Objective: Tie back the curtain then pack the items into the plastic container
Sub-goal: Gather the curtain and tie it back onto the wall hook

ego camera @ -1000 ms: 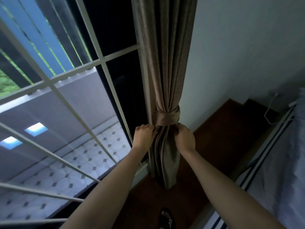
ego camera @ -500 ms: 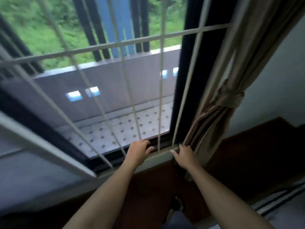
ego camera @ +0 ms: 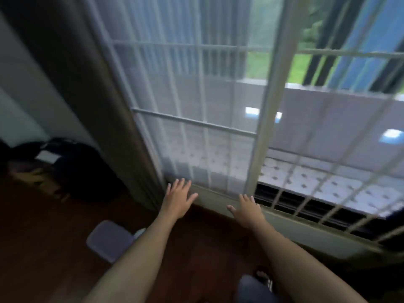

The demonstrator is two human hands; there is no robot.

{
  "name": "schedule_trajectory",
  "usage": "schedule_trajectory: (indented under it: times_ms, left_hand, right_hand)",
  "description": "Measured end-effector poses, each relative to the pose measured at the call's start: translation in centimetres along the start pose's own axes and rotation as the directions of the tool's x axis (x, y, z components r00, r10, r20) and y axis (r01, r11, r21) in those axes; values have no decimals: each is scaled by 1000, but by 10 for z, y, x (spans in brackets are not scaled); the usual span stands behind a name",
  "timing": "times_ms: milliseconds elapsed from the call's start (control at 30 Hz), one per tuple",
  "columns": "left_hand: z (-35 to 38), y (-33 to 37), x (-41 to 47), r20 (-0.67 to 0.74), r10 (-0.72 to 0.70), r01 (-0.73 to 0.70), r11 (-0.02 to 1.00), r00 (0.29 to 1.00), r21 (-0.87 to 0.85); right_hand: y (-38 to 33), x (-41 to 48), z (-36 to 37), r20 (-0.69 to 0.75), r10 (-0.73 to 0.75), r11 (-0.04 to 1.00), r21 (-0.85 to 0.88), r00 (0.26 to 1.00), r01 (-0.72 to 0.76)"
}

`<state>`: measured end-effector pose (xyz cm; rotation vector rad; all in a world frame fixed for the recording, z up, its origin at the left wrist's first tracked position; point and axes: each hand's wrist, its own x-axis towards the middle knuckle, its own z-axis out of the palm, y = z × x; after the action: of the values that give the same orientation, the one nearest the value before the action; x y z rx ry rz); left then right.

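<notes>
My left hand point(ego camera: 178, 199) is open, fingers spread, hovering near the bottom of a sheer white curtain point(ego camera: 190, 110) that hangs over the left part of the barred window. My right hand point(ego camera: 247, 209) is open too, beside the sill and holding nothing. A brown curtain point(ego camera: 87, 88) hangs loose and untied to the left of the sheer one. The curtain tied a moment ago is out of view. A pale lidded plastic container point(ego camera: 109, 239) lies on the dark wooden floor, partly behind my left forearm.
White window bars point(ego camera: 271, 110) and the low sill point(ego camera: 306, 224) run along the right. Dark bags point(ego camera: 72, 165) and cardboard sit on the floor by the left wall. My foot in a sandal point(ego camera: 263, 278) shows at the bottom.
My view has swung left from the tied curtain to the window's other side. Both hands let go of the tied curtain, dropped low and opened; the container came into view.
</notes>
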<state>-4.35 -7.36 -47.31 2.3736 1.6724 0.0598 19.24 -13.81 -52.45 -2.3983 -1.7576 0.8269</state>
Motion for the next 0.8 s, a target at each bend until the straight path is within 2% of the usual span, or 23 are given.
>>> schedule_trajectory:
  times_ms: [167,367,567,800]
  left_hand:
    - [-57,-101,-32,-116,-199,198,980,973,-15]
    - [-112,-177,-56,-230,-304,284,951,924,-120]
    - [-197,-251,-28,-442,-318,278,948,839,-155]
    - [-330,-340,52,-637,-248,170,968,730,-182]
  right_hand:
    - [-121,19,9,5,-227,970,-88,974,227]
    - [-258,25,-13,-31,-460,887,-63,887,458]
    - [-403,31,-75,-233,-640,749,25,732,662]
    - [-555,31,-165,-547,-698,543,16,462,839]
